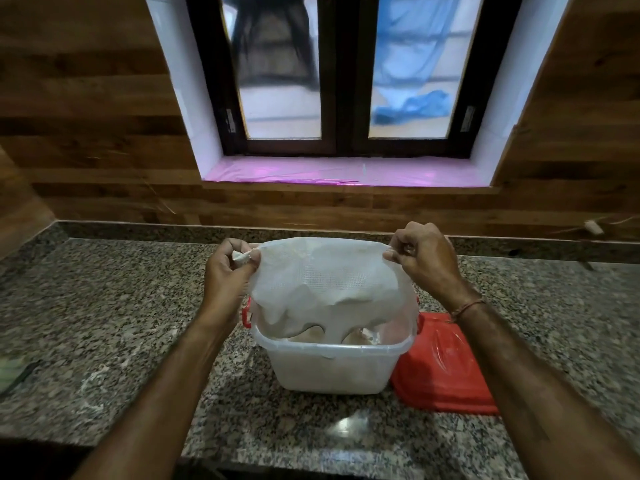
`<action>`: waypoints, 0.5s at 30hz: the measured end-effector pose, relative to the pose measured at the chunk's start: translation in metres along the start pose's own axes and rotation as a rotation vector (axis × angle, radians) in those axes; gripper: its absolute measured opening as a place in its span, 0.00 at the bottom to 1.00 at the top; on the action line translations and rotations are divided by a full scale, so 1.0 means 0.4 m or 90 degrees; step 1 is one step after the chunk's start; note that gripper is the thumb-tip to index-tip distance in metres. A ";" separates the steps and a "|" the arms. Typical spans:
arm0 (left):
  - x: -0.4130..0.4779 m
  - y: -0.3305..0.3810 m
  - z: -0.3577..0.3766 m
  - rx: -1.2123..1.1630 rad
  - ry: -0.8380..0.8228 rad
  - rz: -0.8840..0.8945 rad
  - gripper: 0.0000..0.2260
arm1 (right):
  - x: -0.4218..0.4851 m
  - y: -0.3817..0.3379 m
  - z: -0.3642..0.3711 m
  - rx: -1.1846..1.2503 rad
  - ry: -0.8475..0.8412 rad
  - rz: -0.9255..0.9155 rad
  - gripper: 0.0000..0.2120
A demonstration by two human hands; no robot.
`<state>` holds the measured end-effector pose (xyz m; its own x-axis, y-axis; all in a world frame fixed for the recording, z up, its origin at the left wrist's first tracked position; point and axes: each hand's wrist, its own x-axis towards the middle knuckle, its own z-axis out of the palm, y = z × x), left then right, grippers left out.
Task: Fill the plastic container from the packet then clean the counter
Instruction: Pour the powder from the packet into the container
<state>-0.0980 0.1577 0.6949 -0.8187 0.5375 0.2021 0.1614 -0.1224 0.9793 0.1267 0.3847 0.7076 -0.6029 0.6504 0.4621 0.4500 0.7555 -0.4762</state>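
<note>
A clear plastic container (329,368) with red side clips stands on the granite counter (121,306) in the middle of the view. Above it hangs a white translucent packet (329,282), upside down, its lower end dipping into the container's open top. My left hand (228,271) pinches the packet's upper left corner. My right hand (426,258) pinches its upper right corner. Pale powder shows inside the container under the packet.
The container's red lid (446,365) lies flat on the counter just right of it. A greenish object (14,372) sits at the far left edge. A wooden wall and a window with a pink sill (346,171) rise behind the counter.
</note>
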 end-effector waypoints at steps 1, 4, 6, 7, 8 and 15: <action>0.003 -0.003 -0.006 0.038 -0.001 0.008 0.04 | 0.000 -0.003 0.001 0.003 -0.003 -0.007 0.10; 0.008 -0.001 -0.009 0.150 -0.005 0.036 0.03 | 0.004 -0.006 0.007 0.026 -0.037 -0.023 0.09; 0.003 0.002 0.000 0.220 -0.012 0.063 0.04 | 0.003 0.001 0.010 0.033 -0.062 -0.016 0.08; -0.001 0.007 0.006 0.248 -0.014 0.084 0.05 | 0.003 0.006 0.011 0.040 -0.065 -0.007 0.08; -0.005 0.013 0.013 0.268 -0.014 0.106 0.05 | 0.003 0.008 0.012 0.045 -0.060 0.009 0.09; 0.010 0.017 0.012 0.265 0.007 0.106 0.05 | -0.002 -0.008 0.010 0.027 0.002 0.050 0.12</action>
<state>-0.0975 0.1633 0.7023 -0.7679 0.5297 0.3601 0.4980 0.1402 0.8557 0.1229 0.3814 0.7058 -0.5641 0.7081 0.4247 0.4676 0.6979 -0.5425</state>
